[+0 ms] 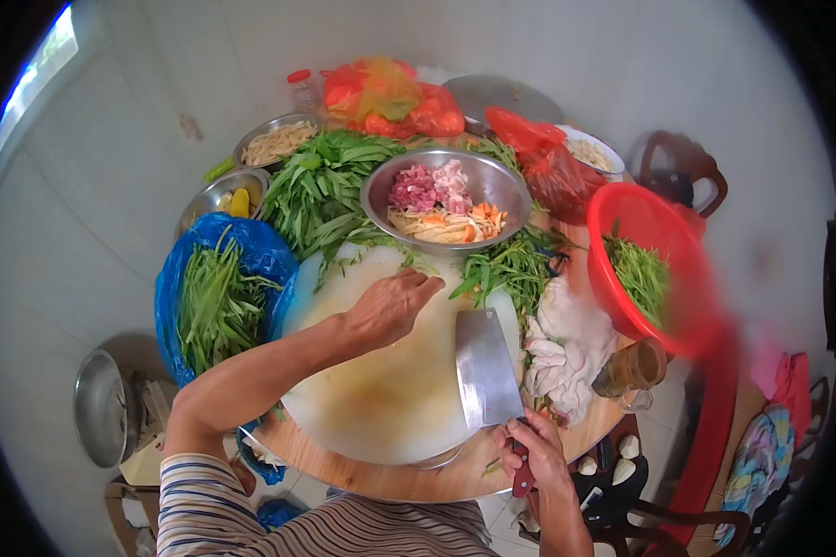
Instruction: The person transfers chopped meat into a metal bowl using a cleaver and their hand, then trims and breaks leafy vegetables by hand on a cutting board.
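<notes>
A round white cutting board (372, 371) with a yellowish stain lies on the wooden table. Over its upper part is my left hand (395, 302), its fingers bent together near a few green bits at the board's edge; whether anything is between them is hidden. My right hand (532, 450) is wrapped round the dark red handle of a cleaver (488, 367), whose broad blade is over the board's right side. Beyond the board stands a steel bowl (376, 190) with chopped pink meat and pale and orange shreds. Leafy greens (320, 181) are heaped behind and beside it.
At the left, a blue bag (169, 297) holds greens. A red basin (613, 278) with cut greens stands right, near a crumpled white cloth (567, 353) and a glass jar (632, 369). Red bags (437, 111) and small bowls line the back.
</notes>
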Demonstrator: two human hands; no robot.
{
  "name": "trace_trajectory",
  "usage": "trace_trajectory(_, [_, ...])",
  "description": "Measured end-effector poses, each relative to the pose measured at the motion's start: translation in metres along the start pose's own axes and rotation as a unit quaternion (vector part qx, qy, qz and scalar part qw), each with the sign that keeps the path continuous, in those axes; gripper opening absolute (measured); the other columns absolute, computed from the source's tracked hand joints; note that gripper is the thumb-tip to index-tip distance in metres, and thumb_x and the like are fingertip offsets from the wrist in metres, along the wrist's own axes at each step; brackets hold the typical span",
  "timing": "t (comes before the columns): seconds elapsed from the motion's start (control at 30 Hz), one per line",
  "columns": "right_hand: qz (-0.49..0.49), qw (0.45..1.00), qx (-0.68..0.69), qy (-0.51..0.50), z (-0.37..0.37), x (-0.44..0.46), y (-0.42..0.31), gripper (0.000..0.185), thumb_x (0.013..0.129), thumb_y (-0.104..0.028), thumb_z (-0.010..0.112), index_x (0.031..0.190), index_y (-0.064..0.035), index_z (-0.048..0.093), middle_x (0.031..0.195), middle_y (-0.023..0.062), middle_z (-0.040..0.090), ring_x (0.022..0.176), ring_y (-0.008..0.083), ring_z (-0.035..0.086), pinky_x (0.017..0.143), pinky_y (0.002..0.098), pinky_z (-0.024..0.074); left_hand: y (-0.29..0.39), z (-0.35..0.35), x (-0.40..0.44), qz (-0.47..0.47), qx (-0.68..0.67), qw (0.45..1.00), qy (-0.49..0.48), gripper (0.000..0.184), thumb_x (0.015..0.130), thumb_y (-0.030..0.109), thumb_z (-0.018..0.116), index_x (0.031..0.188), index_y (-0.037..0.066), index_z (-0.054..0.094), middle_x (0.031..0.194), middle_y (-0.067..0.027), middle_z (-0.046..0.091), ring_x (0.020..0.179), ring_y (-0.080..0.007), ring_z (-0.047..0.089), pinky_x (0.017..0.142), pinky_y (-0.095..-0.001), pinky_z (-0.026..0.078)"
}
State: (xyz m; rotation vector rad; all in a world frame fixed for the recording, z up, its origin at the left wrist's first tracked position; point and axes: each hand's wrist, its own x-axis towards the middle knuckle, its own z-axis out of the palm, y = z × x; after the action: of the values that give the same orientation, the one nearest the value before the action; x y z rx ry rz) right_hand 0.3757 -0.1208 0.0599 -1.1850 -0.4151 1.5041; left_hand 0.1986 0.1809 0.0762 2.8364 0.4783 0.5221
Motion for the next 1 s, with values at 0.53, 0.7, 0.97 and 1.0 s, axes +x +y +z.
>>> trace_trajectory(0.53, [-0.162,0.978,-0.08,0.104,-0.009,-0.008,-0.015,0.018,0.103,-0.015,0.053,0.103,0.002,0.056,0.083,0.0072,0.061,0.049,0.0091,0.049,0.042,0.0259,0.0436,0.016,-0.009,0.03,-0.029,-0.161,0.986,0.034,0.033,0.081,-0.007,0.063,0.114,-0.002,0.066,0.095,-0.0191,0.07,0.088,-0.0375,0.069,0.081,-0.042,0.057])
trace_trajectory(0.7, [-0.189,0.96,-0.11,0.175,-0.012,0.024,-0.046,0.017,0.103,-0.017,0.053,0.102,0.0001,0.056,0.08,0.0056,0.061,0.049,0.0095,0.05,0.041,0.0266,0.0449,0.004,-0.063,0.081,-0.006,-0.079,0.962,0.263,0.037,0.087,0.006,0.071,0.122,-0.001,0.063,0.113,-0.0238,0.068,0.109,-0.0392,0.066,0.093,-0.0444,0.052])
trace_trajectory(0.97, [-0.188,0.954,-0.139,0.185,-0.037,0.068,-0.042,0.018,0.104,-0.016,0.051,0.112,0.0,0.051,0.08,0.0082,0.065,0.051,0.0097,0.056,0.041,0.028,0.0468,-0.089,-0.052,0.054,-0.313,0.06,0.91,0.264,0.073,0.089,0.031,0.078,0.134,-0.015,0.042,0.118,-0.03,0.063,0.096,-0.0391,0.069,0.082,-0.0427,0.057])
trace_trajectory(1.0, [-0.186,0.955,-0.139,0.184,-0.036,0.068,-0.042,0.018,0.104,-0.016,0.051,0.112,0.0,0.051,0.08,0.0082,0.065,0.051,0.0097,0.056,0.041,0.028,0.0468,-0.09,-0.054,0.051,-0.416,-0.042,0.893,0.168,0.079,0.09,0.034,0.078,0.135,-0.018,0.039,0.118,-0.0304,0.063,0.088,-0.0379,0.071,0.075,-0.042,0.061])
